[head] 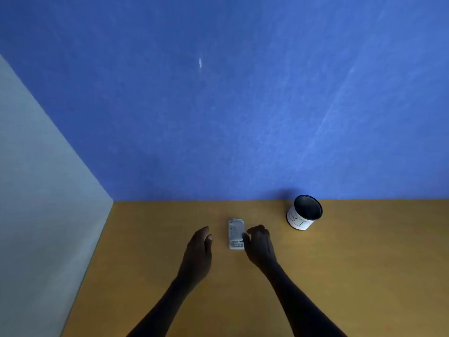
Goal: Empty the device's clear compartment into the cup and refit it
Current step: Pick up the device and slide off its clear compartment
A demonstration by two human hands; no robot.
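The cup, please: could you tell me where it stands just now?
In the head view the cup stands at the far right of the wooden table, against the blue wall, beyond and right of the device and the right hand.

Pale device [236, 233] flat, perhaps closed; cup [304, 212] upright.

white cup [301, 218] (black inside), seemingly pale device [236, 234]

left grip [198, 249]: bare, no sleeve | right grip [260, 244]: bare, no sleeve
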